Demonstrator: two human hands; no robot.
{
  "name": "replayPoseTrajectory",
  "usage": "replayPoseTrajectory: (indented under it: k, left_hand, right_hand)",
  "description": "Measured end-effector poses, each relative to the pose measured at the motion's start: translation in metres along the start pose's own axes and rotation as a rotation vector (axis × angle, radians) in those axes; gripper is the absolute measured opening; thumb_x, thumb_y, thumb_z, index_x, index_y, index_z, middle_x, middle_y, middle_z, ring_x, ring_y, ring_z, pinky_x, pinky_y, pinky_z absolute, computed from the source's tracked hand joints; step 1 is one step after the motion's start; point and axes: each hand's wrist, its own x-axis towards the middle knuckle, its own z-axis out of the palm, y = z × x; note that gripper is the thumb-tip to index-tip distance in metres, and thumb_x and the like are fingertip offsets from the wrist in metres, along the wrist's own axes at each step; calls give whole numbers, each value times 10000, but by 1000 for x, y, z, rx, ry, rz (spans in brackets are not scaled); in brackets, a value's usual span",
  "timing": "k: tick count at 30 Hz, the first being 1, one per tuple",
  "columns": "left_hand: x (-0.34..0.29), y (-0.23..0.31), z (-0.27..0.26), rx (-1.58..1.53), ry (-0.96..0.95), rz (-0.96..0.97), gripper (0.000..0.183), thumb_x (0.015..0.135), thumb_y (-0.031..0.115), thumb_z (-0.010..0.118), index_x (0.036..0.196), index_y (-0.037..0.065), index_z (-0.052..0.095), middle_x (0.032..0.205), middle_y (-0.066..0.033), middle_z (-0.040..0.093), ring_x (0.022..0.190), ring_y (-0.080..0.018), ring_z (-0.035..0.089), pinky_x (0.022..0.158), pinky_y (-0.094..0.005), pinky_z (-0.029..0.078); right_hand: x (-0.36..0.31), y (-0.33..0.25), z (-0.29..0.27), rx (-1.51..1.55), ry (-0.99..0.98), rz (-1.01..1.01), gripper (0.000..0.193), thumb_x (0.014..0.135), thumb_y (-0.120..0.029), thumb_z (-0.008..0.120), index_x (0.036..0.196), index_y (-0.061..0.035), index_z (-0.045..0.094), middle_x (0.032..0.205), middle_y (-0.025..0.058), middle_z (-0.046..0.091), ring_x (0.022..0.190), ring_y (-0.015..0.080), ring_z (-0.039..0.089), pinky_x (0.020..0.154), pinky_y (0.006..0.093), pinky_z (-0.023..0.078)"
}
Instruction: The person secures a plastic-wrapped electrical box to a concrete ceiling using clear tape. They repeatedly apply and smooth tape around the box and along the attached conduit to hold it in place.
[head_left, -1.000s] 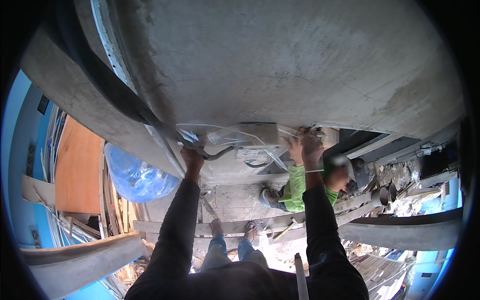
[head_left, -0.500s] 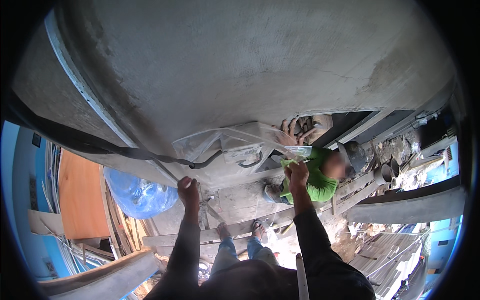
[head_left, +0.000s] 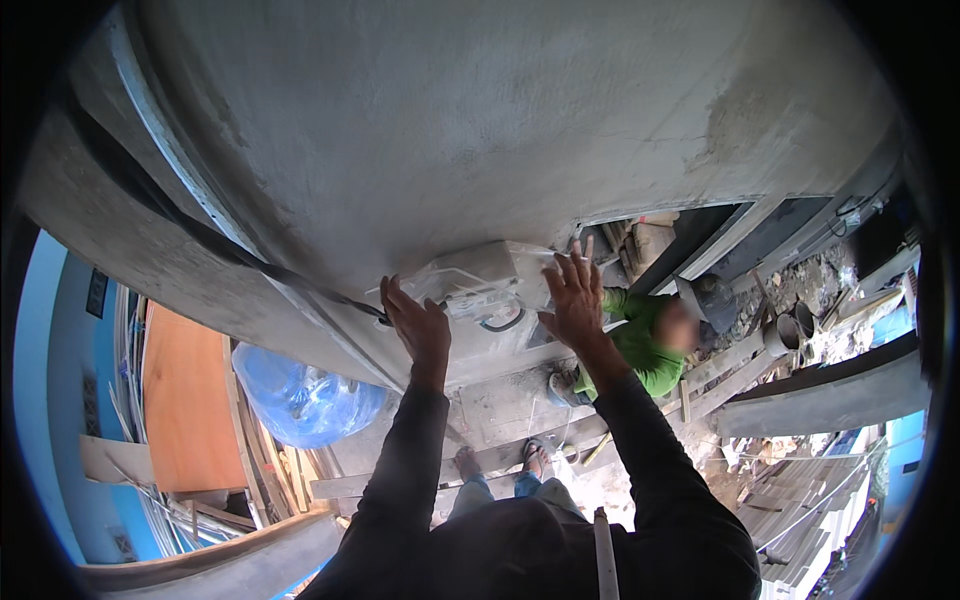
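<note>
A clear plastic sheet (head_left: 510,262) lies over a whitish box-like fitting (head_left: 478,304) low on the grey plastered wall (head_left: 450,130). My left hand (head_left: 418,325) is at the sheet's left side, fingers stretched apart, close to the end of a thick black cable (head_left: 290,280). On the other side, my right hand (head_left: 577,305) is open with spread fingers at the sheet's right edge. Whether the fingertips press on the wall or only on the plastic, I cannot tell. A curved grey loop (head_left: 503,320) shows beneath the fitting.
A co-worker in a green shirt (head_left: 655,352) crouches right beside my right arm, next to a wall opening. Buckets (head_left: 784,334) and planks (head_left: 730,365) lie farther right. To the left are a bulging blue plastic bundle (head_left: 305,398) and an orange wooden board (head_left: 190,395).
Both hands, closed and lower before, have risen to the sheet and opened. The sheet now lies closer around the fitting. The co-worker's hand has left the sheet's right edge.
</note>
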Motion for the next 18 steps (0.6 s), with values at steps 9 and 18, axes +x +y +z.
replayPoseTrajectory:
  k: [9, 18]
  left_hand:
    - [-18, 11, -11, 163, -256, -20, 165, 911, 125, 672, 1030, 18, 631, 1158, -224, 661, 1142, -425, 599, 967, -528, 477]
    - [-51, 61, -25, 167, -336, -209, 378, 968, 404, 673, 933, 34, 603, 936, -177, 737, 885, -405, 716, 814, -496, 553]
  right_hand:
    - [-46, 49, 57, 435, -63, 75, 196, 772, -76, 717, 952, -40, 647, 970, 158, 685, 906, 402, 698, 799, 488, 557]
    - [-69, 20, 46, 726, -298, -24, 162, 861, -158, 659, 892, -4, 619, 844, 238, 669, 784, 438, 680, 685, 489, 538]
